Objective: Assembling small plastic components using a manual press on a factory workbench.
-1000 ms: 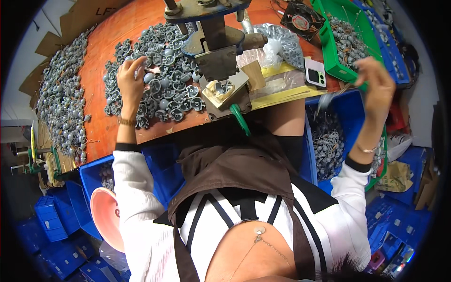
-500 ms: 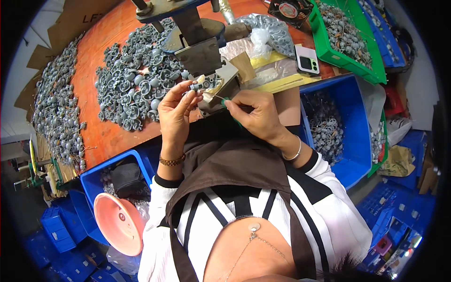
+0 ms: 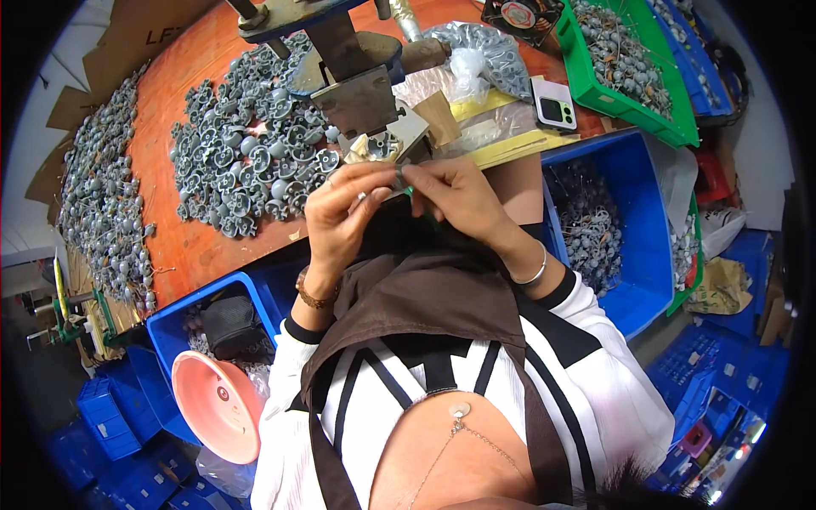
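Observation:
My left hand and my right hand meet fingertip to fingertip just in front of the press fixture. Both pinch at a small grey part, mostly covered by the fingers. A bit of green shows under my right hand; its shape is hidden. Behind my fingers, a grey moulded piece sits at the fixture, below the metal plate of the bench press. To the left lies a large heap of grey plastic shells on the orange-red tabletop.
Another long heap of grey parts with wires lies at the far left. A green tray, a phone and a fan are at the back right. Blue bins flank my lap, with a pink basin at the left.
Both hands have drawn together, the left moving right and away from the fixture. The thin piece that stuck out of my right fingers no longer shows.

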`<state>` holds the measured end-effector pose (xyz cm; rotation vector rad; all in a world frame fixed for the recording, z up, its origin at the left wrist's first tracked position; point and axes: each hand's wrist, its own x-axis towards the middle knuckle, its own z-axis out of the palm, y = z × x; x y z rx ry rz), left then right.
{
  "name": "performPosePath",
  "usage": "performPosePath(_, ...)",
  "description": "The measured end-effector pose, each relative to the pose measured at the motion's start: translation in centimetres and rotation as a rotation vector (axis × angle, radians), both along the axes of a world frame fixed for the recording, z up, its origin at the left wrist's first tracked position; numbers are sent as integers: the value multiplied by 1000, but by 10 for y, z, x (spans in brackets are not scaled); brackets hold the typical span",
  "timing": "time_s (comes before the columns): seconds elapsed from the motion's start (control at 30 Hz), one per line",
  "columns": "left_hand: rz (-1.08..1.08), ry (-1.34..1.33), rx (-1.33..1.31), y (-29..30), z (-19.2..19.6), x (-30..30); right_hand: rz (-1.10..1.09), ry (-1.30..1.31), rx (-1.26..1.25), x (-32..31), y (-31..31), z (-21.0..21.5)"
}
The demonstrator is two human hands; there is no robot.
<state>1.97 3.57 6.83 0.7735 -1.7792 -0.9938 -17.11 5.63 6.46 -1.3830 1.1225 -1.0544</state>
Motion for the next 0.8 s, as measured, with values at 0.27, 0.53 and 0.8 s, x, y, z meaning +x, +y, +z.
performPosePath(0.27, 525, 432, 72, 7, -12, 4, -211, -332, 68, -2, -20, -21)
performPosePath(0.53, 462, -534, -386, 19, 0, -6, 66, -224, -97, 10, -22, -18)
performPosePath(0.8, 572, -342, -107, -3, -20, -12, -274, 425, -346, 21, -28, -29)
